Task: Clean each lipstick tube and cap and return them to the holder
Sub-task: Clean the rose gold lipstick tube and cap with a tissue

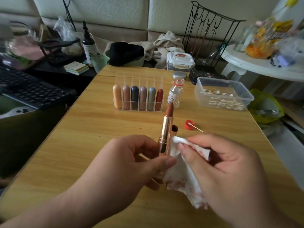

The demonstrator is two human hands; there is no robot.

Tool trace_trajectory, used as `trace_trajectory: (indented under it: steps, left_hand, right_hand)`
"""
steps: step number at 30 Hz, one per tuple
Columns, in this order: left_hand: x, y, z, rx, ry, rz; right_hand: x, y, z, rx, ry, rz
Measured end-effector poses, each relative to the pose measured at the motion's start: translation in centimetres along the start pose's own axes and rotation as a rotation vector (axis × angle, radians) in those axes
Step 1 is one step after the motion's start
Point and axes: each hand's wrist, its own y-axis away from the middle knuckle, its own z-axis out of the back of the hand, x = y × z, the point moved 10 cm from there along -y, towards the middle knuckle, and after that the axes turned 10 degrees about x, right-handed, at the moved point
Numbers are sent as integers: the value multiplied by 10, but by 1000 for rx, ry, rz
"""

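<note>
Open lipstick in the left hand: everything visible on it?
The lipstick is uncapped: a shiny rose-gold, metal-looking tube with a brownish-red bullet wound out, its tip slanted. It is held nearly upright above the wooden table. The left hand pinches its lower end; the right hand presses a white, red-stained tissue against its right side.

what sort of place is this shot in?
Most likely a lived-in room at home, perhaps a bedroom, not a lab: padded wall behind, a necklace stand and crumpled clothes beyond the table, a keyboard on the left.
</note>
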Motion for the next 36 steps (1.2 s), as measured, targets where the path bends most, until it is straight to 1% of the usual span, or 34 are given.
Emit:
trace_trajectory:
  steps: [2,4,5,7,9,12,15,18,20,23,24,27,31,33,36]
  left_hand:
    - [-4,2,8,-90,-118,-25]
    - [-11,6,22,-219,-185,-101]
    - [-14,8,25,-245,-216,-114]
    - [-14,9,21,-205,-195,-92]
    - [-12,8,7,-84,-42,-89]
    - [-11,5,-6,36,163,-109]
    - [-13,4,-2,62,268,-142]
    - [-14,5,0,108,283,-162]
    - [-14,5,-1,134,291,-177]
    - [-14,6,-4,166,284,-187]
    - [-14,7,-5,167,267,-191]
    - [-17,10,-4,147,196,-209]
    - [-21,13,-5,138,114,-205]
    - [-22,14,-6,135,106,-196]
    - [-21,12,-11,211,80,-163]
  right_hand:
    - [5,-1,0,-28,64,51]
    - [0,-3,6,-77,96,27]
    - [-3,-4,11,-107,93,10]
    - [-6,-6,15,-132,80,-28]
    - [-2,-5,9,-93,12,-44]
    - [2,0,-11,61,-353,-77]
    - [-7,6,-29,198,-773,-198]
    - [-14,3,-42,264,-1087,-337]
    - [-18,3,-46,281,-1220,-379]
    - [-10,-1,-53,404,-1281,-279]
    - [-10,-1,-54,424,-1265,-273]
    - [-13,-1,-56,470,-1118,-300]
    - [-24,-1,-51,425,-999,-353]
    - [-24,-2,-50,415,-990,-357]
    - [-19,-3,-52,449,-1015,-328]
